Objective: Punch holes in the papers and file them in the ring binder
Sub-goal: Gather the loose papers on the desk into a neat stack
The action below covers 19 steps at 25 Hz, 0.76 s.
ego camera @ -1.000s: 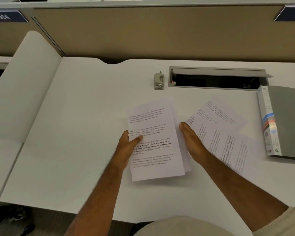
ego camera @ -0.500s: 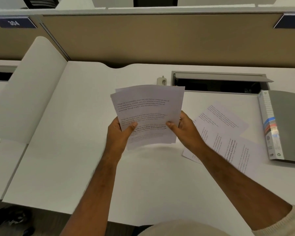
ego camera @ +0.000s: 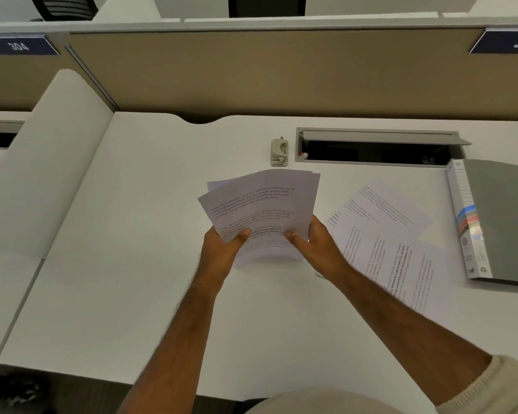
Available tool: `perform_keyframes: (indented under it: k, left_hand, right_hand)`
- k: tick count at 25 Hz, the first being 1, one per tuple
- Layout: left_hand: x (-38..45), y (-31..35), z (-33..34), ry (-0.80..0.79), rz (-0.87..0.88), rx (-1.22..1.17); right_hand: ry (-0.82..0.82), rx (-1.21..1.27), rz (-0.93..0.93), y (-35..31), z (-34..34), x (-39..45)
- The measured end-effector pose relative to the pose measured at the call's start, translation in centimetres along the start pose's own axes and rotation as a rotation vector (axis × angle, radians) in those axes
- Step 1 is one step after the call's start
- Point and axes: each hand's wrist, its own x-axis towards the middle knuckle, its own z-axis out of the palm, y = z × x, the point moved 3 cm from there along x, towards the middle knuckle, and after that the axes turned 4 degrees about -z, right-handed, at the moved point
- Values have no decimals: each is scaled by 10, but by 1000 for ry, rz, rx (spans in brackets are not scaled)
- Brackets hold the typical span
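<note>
A wide white desk point(ego camera: 117, 234) fills most of the view, seen from above by the person seated at it. A tan partition wall point(ego camera: 266, 73) runs along its far edge, well beyond both hands.

Far to the right of the right hand, a grey ring binder point(ego camera: 503, 219) lies closed and flat on the desk, its labelled spine facing the hands. Beyond the hands and a little to their right, a long cable hatch point(ego camera: 377, 150) is set into the desk, its lid propped up.

Just beside the right hand, on its right, loose printed sheets point(ego camera: 395, 234) lie spread flat on the desk, overlapping one another; the right forearm crosses their near corner.

Between the two hands is a held stack of papers point(ego camera: 260, 204), lifted off the desk and tilted away from the person, the sheets fanned slightly out of line at the top. The left hand point(ego camera: 222, 249) is closed on the stack's lower left edge, thumb pressed on the printed front. The right hand point(ego camera: 317, 243) grips the lower right edge the same way, thumb on the front, fingers behind.

Straight beyond the stack's top edge, a small grey hole punch point(ego camera: 279, 152) stands on the desk, apart from the papers and touched by neither hand.
</note>
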Motion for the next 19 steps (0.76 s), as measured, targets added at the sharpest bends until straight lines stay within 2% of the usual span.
perform_keyframes:
  k: [9,14,19]
  left_hand:
    - [6,-13,-4,-18,-13,37]
    - [12,-24,-6,-10,-52,78]
    - [10,-30,1,-74,-83,46]
  right_hand:
    - [13,-89,-28,9,-3,0]
    - [-26,-46,-48,10,-6,4]
    - [-36,-9,24,23,-19,1]
